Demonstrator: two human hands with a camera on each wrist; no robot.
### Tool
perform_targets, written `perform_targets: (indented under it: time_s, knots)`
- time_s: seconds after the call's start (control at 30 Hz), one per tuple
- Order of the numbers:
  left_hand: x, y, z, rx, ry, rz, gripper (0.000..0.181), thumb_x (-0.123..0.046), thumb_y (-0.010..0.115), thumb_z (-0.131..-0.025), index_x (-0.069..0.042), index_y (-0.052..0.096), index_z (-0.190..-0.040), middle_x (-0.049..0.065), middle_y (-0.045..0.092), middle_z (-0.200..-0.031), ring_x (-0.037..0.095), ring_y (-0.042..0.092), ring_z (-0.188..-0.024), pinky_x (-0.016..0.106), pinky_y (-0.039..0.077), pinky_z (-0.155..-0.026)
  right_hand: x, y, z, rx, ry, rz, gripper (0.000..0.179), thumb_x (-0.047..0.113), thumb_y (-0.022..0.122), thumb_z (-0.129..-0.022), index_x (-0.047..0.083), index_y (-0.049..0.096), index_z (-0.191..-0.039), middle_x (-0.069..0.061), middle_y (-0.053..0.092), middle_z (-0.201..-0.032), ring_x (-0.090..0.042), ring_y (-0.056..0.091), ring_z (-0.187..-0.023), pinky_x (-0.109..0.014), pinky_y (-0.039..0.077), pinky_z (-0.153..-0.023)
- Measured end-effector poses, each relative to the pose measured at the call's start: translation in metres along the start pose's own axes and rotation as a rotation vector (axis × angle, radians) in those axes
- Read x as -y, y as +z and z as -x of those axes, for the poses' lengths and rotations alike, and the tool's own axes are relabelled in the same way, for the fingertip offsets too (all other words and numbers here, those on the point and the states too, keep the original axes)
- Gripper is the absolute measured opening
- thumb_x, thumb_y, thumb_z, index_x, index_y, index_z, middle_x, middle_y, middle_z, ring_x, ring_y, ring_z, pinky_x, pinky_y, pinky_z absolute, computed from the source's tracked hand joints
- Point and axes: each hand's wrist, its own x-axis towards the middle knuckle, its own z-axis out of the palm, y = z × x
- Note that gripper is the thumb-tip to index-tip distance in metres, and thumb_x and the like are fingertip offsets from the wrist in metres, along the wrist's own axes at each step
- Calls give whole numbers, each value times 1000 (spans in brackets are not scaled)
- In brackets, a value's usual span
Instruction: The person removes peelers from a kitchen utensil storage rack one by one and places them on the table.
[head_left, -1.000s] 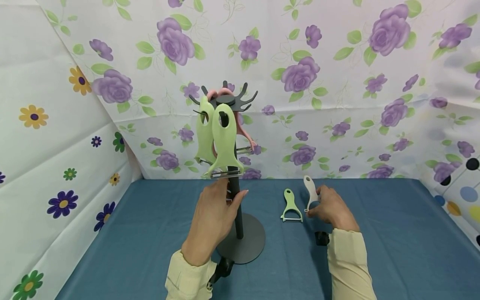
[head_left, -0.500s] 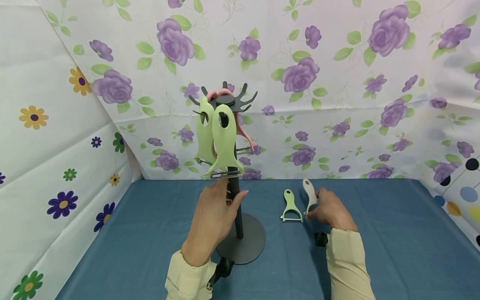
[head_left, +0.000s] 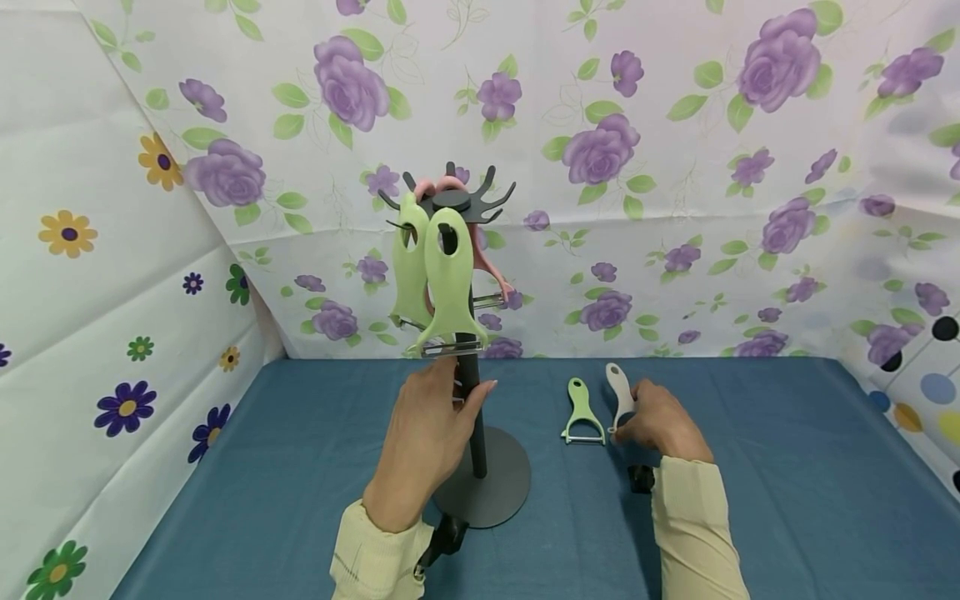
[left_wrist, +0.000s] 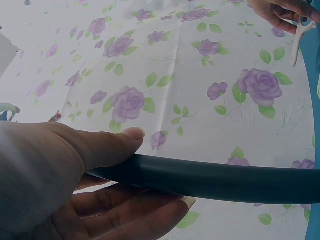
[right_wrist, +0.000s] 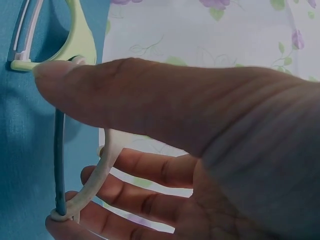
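My left hand grips the black post of a dark rack, thumb on one side and fingers on the other. Light green peelers hang from the rack's hooks, with pink peelers behind them. At the right, my right hand holds a white peeler by its blade end, between thumb and fingers. Its handle points away toward the back wall. In the right wrist view the thumb hides part of the white peeler's frame. A green peeler lies on the table just left of it.
The rack's round base stands on the blue tablecloth. Bare hooks stick out at the top of the rack. A flowered sheet forms the back wall right behind the table, and other patterned sheets close the sides.
My right hand has shifted slightly, and the white peeler's handle end has come down a little toward the table. The left hand and the rack have stayed still.
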Motion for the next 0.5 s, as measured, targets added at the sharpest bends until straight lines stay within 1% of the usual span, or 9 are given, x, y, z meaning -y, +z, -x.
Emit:
perform_targets:
  time_s: [0.23, 0.5]
  knots:
    - [0, 0, 0, -5, 6, -3, 31, -28, 72, -98, -2, 65, -113, 12, 73, -95, 20, 75, -79, 32, 62, -65, -2, 2, -1, 7, -3, 10, 56, 7, 86, -79, -11, 54, -122, -22, 61, -100, -31, 59, -84, -40, 50, -69]
    - [1, 0, 0, -7, 10, -1, 30, -28, 72, -97, -2, 65, -112, 12, 73, -95, 20, 75, -79, 31, 62, -65, -2, 3, -4, 9, 25, 19, 51, 7, 86, -80, -9, 56, -118, -21, 61, -97, -30, 58, -83, -39, 49, -67]
